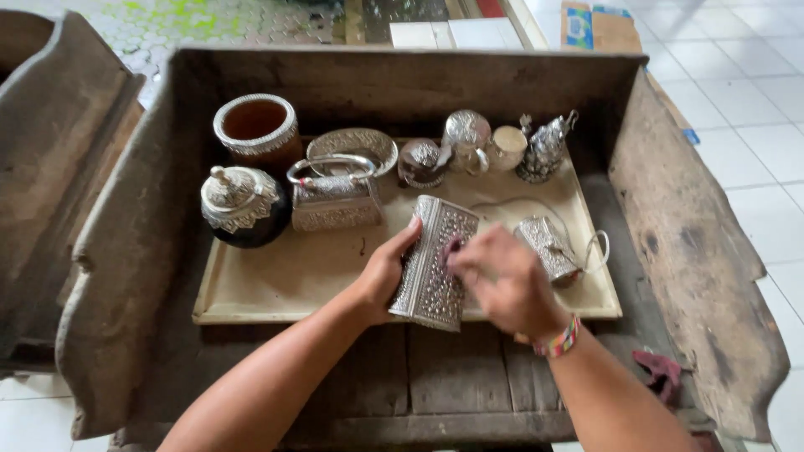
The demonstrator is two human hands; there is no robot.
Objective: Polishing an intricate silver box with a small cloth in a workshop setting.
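At the tray's (pixel 251 305) front edge the left hand (pixel 387 272) clasps an upright embossed silver box (pixel 431 268) while the right hand's (pixel 502 285) pinched fingers rub its face with something small and pink, the other silverware behind lying untouched.

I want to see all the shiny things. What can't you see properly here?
- Head view: the right hand is blurred and covers part of the silver box; whatever its fingertips pinch is unclear.
- The left hand hides the box's left edge.
- The small silver case is partly behind the right hand.
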